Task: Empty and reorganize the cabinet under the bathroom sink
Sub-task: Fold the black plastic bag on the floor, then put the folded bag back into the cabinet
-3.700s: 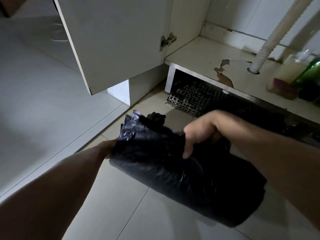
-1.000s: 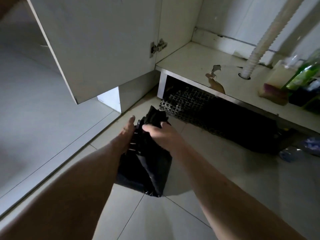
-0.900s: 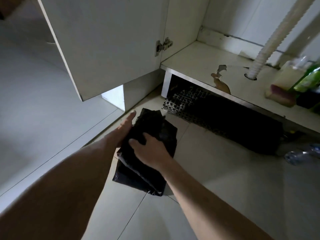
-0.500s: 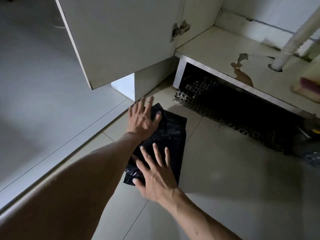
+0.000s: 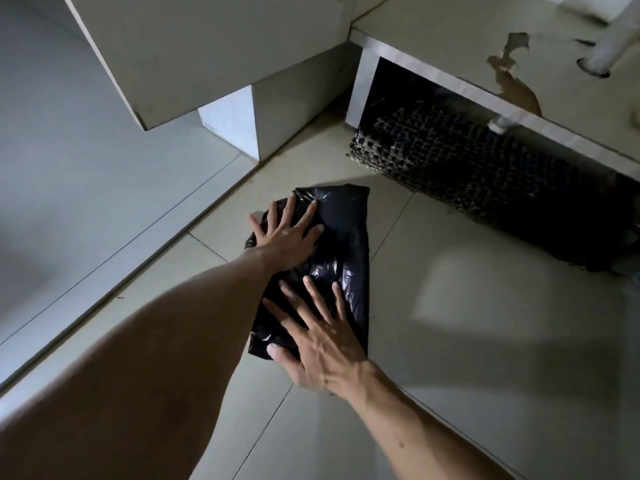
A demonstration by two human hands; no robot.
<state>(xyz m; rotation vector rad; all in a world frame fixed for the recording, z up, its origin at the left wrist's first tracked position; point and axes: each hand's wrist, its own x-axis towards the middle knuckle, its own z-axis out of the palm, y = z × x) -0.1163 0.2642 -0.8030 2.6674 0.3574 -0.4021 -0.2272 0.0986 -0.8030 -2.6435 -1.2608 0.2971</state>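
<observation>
1. Tiled floor [image 5: 485, 341]: a folded black plastic bag [image 5: 346, 244] is laid flat on it.
2. A dark woven mat [image 5: 467, 168] is spread beneath the cabinet base [image 5: 433, 36].

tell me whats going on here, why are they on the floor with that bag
A person is pressing a folded black plastic bag flat on the tiled floor in front of the open under-sink cabinet. The left hand lies spread on its far end, the right hand spread on its near end. A dark woven mat lies along the cabinet's base.
</observation>
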